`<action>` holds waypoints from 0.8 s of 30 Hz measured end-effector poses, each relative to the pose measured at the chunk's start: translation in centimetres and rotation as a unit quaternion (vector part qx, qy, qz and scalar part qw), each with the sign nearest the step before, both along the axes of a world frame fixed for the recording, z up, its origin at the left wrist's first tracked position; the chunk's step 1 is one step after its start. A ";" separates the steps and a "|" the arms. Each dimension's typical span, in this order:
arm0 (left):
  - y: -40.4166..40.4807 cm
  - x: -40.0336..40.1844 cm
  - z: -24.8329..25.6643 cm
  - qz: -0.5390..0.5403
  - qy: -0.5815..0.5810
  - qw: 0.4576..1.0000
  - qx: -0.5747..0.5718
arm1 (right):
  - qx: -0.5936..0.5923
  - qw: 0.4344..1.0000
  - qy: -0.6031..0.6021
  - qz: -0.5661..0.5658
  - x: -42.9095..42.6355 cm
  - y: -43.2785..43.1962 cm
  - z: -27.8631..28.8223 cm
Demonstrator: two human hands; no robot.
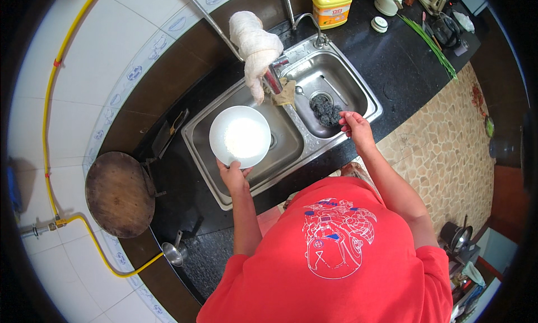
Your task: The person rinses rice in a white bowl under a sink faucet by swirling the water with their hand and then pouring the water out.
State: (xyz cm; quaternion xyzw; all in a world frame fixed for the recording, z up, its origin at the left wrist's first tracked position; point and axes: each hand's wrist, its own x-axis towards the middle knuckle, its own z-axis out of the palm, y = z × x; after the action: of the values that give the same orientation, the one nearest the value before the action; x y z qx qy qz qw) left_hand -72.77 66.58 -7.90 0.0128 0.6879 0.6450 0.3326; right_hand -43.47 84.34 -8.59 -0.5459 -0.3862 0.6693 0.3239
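My left hand (234,178) grips the near rim of a white bowl (216,132) over the left sink basin (286,146). Glare washes out much of the bowl's inside; small pale bits, perhaps grains, show faintly within it. Over the near edge of the right basin (349,75), my right hand (356,127) has its fingers drawn together. Its fingertips are close to dark mesh scouring pads (324,108), and whether they pinch anything is unclear. A spoon (299,89) and a thin light utensil (335,89) lie in that basin. Between the basins hangs a tan cloth (286,92).
A cloth-wrapped faucet (256,41) juts over the sink beside a thin curved tap (311,18). Behind stands a yellow detergent jug (332,8). Spring onions (428,45) lie on the black counter (391,62) at right. A round wooden board (119,195) leans at left near a ladle (173,253).
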 end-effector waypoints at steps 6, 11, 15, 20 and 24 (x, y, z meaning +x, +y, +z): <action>-0.1 -0.2 0.0 -0.003 0.002 1.000 0.008 | -0.002 1.000 -0.009 0.003 -0.2 0.0 0.2; -0.1 -0.3 0.1 0.007 0.011 1.000 0.008 | -0.006 1.000 -0.008 0.004 -0.4 0.0 0.3; 0.0 -0.3 0.4 0.009 0.021 1.000 0.006 | -0.002 1.000 -0.008 0.008 -0.4 -0.1 0.3; -0.2 -0.4 0.5 0.006 0.020 1.000 0.007 | -0.001 1.000 -0.017 0.012 -0.4 -0.1 0.2; -0.3 -0.3 0.6 0.007 0.032 0.999 0.003 | 0.004 1.000 -0.017 0.014 -0.5 -0.1 0.3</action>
State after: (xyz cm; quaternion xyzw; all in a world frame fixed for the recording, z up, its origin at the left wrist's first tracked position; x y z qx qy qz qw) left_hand -73.08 66.31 -7.26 0.0297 0.6960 0.6490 0.3059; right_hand -43.97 84.25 -8.32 -0.5500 -0.4023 0.6629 0.3100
